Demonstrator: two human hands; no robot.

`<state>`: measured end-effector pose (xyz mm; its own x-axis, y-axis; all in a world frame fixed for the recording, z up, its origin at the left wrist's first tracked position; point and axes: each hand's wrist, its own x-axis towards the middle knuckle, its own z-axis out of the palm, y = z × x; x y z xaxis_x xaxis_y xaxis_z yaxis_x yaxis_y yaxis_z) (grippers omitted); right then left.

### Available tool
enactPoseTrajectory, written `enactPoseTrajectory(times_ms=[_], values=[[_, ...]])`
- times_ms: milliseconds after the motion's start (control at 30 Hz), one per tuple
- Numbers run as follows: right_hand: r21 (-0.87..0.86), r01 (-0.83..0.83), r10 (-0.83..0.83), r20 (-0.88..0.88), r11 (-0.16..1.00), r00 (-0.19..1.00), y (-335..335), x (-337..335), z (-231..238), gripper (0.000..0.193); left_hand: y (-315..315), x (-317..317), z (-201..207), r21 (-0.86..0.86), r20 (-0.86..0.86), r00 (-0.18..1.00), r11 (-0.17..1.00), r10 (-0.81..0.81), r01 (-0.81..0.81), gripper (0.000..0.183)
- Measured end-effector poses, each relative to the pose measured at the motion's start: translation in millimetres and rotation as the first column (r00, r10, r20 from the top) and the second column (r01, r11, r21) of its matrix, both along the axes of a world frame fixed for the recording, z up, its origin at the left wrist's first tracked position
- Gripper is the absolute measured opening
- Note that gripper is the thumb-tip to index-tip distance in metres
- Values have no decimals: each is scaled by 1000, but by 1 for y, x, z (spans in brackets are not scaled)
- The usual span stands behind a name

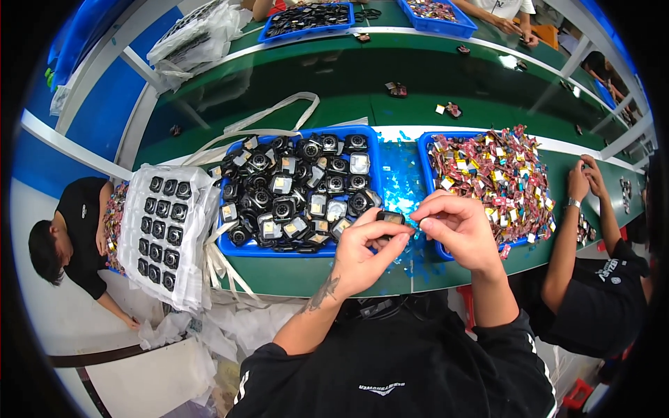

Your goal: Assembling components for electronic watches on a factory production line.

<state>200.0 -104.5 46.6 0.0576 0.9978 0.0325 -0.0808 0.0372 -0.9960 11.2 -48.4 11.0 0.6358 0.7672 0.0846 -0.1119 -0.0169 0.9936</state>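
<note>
Between the thumb and fingers of my left hand (357,256) is a small black watch case (390,218), held above the table's near edge. My right hand (463,233) is pinched close beside it, fingertips pressed together; whatever they hold is too small to make out. To the left, a blue tray (377,157) is heaped with black watch cases (282,209), some showing round backs, others pale square faces. A second blue tray (424,157) on the right is piled with small red, yellow and white parts (498,184). Shiny blue film scraps (398,174) lie between the trays.
A white moulded sheet (157,223) with rows of watch cases stands at the left, beside loose white straps (272,118). Beyond runs a green belt (334,90) carrying a few scattered parts. Co-workers sit at the left (80,216), the right (599,292) and the far side.
</note>
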Motion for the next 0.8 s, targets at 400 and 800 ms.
enactPoseTrajectory(times_ms=[400,800], values=[[85,34,-60,321,996,945,1,-15,3,11,-8,-3,6,333,-104,972,928,210,-165,14],[243,72,-249,859,967,447,4,-13,-5,26,-2,-12,-13,-56,-26,985,984,170,-171,13]])
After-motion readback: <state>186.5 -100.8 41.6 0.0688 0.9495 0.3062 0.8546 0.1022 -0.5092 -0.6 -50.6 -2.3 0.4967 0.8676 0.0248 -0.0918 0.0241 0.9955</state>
